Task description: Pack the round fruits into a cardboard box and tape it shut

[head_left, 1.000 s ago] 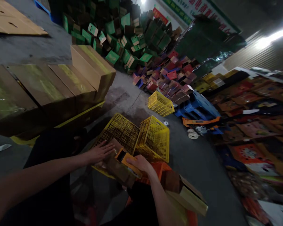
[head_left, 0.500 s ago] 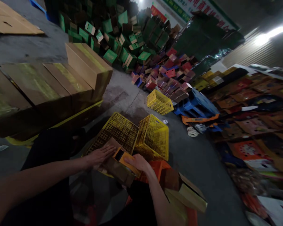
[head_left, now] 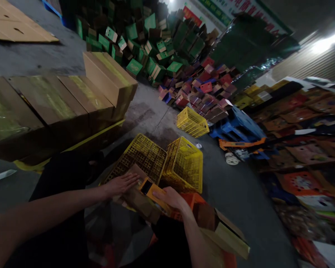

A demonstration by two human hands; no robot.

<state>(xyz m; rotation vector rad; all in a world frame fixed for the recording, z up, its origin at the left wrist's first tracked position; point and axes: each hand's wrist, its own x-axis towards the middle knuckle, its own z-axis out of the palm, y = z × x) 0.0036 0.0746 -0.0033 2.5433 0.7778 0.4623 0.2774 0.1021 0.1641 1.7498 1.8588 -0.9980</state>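
Observation:
A brown cardboard box (head_left: 142, 203) lies across the near edge of an upturned-looking yellow plastic crate (head_left: 145, 150), close to my knees. My left hand (head_left: 124, 185) rests flat on top of the box, fingers stretched out together. In my right hand (head_left: 170, 197) is an orange tape dispenser (head_left: 153, 191) with a dark front end, pressed against the box's upper side. A shiny patch, apparently tape, shows between the dispenser and my left fingertips. The underside of the dispenser is hidden.
Another yellow crate (head_left: 185, 165) stands beside the first. An orange crate (head_left: 194, 201) and an open cardboard box (head_left: 229, 232) are at my right. Taped boxes (head_left: 47, 98) line the left. Beyond are a pallet jack (head_left: 240, 143), blue pallets (head_left: 240, 123) and piled green boxes (head_left: 134, 67).
My right hand and the tape dispenser have slid slightly right along the box, away from my left hand. The whole view has shifted a little.

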